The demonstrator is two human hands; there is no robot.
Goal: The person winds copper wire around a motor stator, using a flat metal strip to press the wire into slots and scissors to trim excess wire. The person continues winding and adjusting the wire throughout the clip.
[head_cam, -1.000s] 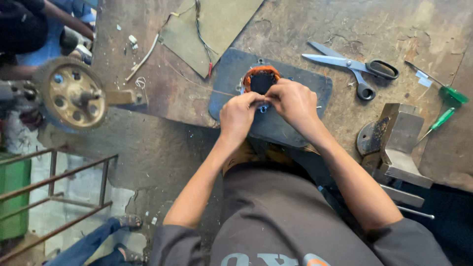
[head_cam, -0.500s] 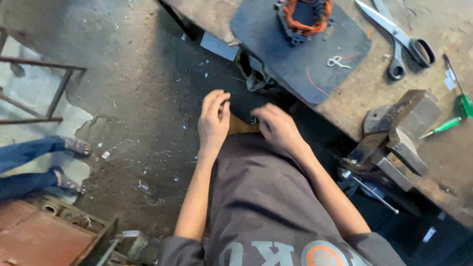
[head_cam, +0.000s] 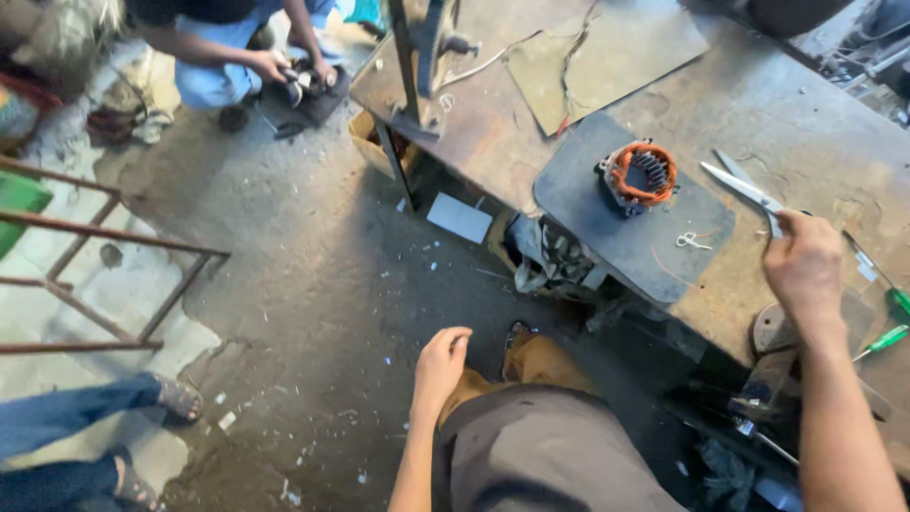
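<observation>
My right hand point(head_cam: 804, 267) rests on the workbench point(head_cam: 796, 104), closed over the handles of a pair of scissors point(head_cam: 744, 187). The blades point up and left from the hand. Left of them, a round stator with orange windings point(head_cam: 640, 173) sits on a dark metal plate point(head_cam: 607, 237). A small bit of pale wire point(head_cam: 692, 241) lies on the plate close to my right hand. My left hand point(head_cam: 441, 365) hangs low by my knee over the floor, its fingers loosely curled and holding nothing.
Two green-handled screwdrivers point(head_cam: 889, 339) and a vise point(head_cam: 782, 374) sit at the bench's right edge. A cardboard sheet point(head_cam: 607, 57) lies at the back. Another person point(head_cam: 237, 47) crouches at top left. A rusty metal frame point(head_cam: 104, 237) and someone's sandalled feet point(head_cam: 175, 398) are at left.
My right hand has gone up from my lap to the bench and closed on the scissors. My left hand has stayed low by my knee. The view has swung left.
</observation>
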